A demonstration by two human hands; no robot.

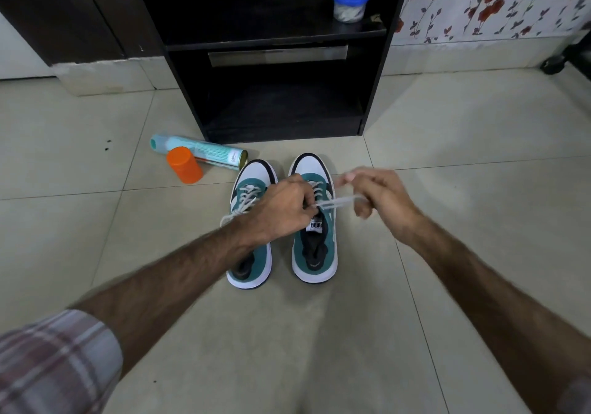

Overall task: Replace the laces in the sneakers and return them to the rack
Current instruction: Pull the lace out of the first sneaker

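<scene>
Two teal, white and black sneakers stand side by side on the tiled floor, toes towards the rack. The left sneaker has its off-white lace threaded and tied loosely. Over the right sneaker, my left hand pinches the white lace near the tongue. My right hand grips the same lace's free length and holds it out to the right, blurred by motion. The black shoe rack stands just beyond the toes with its lower shelf open.
A teal spray can lies on the floor left of the shoes, with an orange cap beside it. A blue-lidded jar sits on the rack's upper shelf. A floral curtain hangs at the back right. Bare tiles surround the shoes.
</scene>
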